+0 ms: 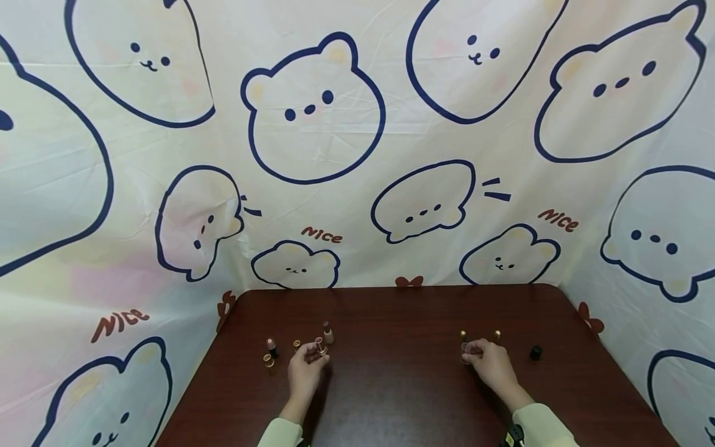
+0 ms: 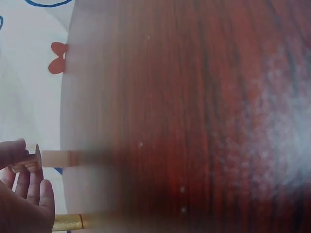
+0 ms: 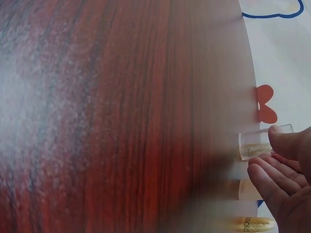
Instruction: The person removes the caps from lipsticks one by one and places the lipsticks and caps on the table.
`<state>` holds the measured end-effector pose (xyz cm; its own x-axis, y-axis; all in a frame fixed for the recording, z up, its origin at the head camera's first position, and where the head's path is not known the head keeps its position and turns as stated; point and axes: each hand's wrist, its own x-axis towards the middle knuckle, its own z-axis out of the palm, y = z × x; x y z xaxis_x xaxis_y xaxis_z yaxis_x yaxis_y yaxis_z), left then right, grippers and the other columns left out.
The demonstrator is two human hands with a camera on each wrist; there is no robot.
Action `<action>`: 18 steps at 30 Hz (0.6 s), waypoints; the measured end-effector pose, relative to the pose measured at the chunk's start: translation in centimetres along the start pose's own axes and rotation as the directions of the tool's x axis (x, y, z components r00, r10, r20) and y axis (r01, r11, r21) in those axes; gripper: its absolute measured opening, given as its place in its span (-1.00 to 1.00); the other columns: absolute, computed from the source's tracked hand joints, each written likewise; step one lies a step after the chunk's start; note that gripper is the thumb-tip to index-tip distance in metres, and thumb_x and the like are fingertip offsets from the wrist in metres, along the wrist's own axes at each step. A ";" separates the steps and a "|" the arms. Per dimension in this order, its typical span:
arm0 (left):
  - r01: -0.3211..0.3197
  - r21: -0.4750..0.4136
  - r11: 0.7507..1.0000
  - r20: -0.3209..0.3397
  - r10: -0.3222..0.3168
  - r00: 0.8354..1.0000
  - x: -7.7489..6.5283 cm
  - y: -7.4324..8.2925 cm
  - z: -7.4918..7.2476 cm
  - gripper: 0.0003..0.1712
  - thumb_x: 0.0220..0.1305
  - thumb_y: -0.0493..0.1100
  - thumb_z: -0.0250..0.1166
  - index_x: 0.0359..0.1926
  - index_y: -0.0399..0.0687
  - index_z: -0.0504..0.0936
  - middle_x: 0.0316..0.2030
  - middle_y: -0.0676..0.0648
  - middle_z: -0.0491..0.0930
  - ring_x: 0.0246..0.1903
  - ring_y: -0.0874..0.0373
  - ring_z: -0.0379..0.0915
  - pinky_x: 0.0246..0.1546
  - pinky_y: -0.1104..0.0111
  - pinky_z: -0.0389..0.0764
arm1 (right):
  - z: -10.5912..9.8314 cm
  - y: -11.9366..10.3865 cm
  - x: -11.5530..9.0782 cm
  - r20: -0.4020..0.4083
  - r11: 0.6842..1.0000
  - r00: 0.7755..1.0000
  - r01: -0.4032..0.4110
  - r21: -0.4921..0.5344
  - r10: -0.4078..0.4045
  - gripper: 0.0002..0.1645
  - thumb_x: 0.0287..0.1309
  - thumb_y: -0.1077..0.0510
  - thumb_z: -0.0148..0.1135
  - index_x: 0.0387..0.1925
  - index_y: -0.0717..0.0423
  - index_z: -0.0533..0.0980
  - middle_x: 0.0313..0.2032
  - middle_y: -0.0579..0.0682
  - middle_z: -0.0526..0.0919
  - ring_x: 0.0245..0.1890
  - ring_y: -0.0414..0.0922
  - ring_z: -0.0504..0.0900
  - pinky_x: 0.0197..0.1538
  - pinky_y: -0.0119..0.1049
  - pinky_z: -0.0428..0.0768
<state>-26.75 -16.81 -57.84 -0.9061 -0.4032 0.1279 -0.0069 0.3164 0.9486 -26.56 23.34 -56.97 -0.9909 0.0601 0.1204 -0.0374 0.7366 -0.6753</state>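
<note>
My left hand (image 1: 306, 370) pinches a small rose-gold lipstick tube (image 1: 321, 345) above the left part of the table. In the left wrist view its rim (image 2: 38, 156) looks flat and wide. Around that hand stand a black lipstick (image 1: 272, 348) with a pink tip, a gold-topped tube (image 1: 269, 361), another gold-topped one (image 1: 296, 344) and a pinkish lipstick (image 1: 328, 334) behind. At the right, my right hand (image 1: 493, 365) holds a clear cap (image 3: 253, 146) between thumb and fingers. Nearby are two gold-topped pieces, one left (image 1: 463, 336) and one right (image 1: 498, 336).
A black cap (image 1: 536, 352) stands farther right on the dark wooden table (image 1: 402, 391). Behind the table's back edge hangs a pale cloth (image 1: 357, 205) with bear drawings. In the right wrist view a pale cap (image 3: 249, 189) and a lettered gold cap (image 3: 255, 224) show beside the hand.
</note>
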 end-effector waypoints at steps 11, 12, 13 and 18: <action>0.010 -0.011 1.000 -0.020 -0.010 1.000 0.3 -0.4 0.1 -0.73 -0.02 -0.48 0.43 -0.24 -0.34 0.61 -0.31 -0.18 0.64 -0.25 -0.08 0.60 -0.42 0.34 0.59 | 0.2 0.2 -0.1 -0.023 1.000 1.000 0.010 -0.003 -0.010 -0.84 0.08 0.25 0.40 -0.27 0.20 0.62 -0.37 -0.02 0.63 -0.36 -0.05 0.67 -0.37 -0.17 0.61; 0.012 -0.009 1.000 -0.022 -0.012 1.000 0.3 -0.4 0.1 -0.73 -0.03 -0.48 0.43 -0.24 -0.34 0.62 -0.31 -0.18 0.64 -0.25 -0.08 0.60 -0.43 0.34 0.59 | 0.2 0.2 0.0 -0.022 1.000 1.000 0.009 -0.004 -0.009 -0.84 0.08 0.25 0.41 -0.28 0.20 0.62 -0.37 -0.02 0.63 -0.36 -0.06 0.67 -0.38 -0.18 0.60; 0.013 -0.007 1.000 -0.024 -0.013 1.000 0.3 -0.4 0.1 -0.73 -0.03 -0.48 0.43 -0.24 -0.34 0.62 -0.31 -0.18 0.64 -0.25 -0.08 0.60 -0.44 0.34 0.59 | 0.2 0.2 0.0 -0.019 1.000 1.000 0.008 -0.005 -0.008 -0.85 0.08 0.24 0.41 -0.29 0.19 0.62 -0.37 -0.02 0.63 -0.36 -0.06 0.67 -0.38 -0.18 0.60; 0.009 -0.001 1.000 -0.021 -0.009 1.000 0.4 -0.5 0.1 -0.72 -0.04 -0.50 0.43 -0.24 -0.34 0.63 -0.32 -0.20 0.65 -0.24 -0.09 0.60 -0.47 0.34 0.59 | 0.3 0.3 0.0 -0.021 1.000 1.000 0.017 -0.009 -0.017 -0.87 0.07 0.24 0.41 -0.31 0.18 0.62 -0.36 -0.03 0.61 -0.36 -0.06 0.66 -0.37 -0.18 0.60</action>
<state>-27.12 -17.00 -58.35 -0.8971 -0.4238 0.1251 -0.0146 0.3115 0.9501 -26.60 23.34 -57.34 -0.9872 0.0616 0.1468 -0.0528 0.7432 -0.6670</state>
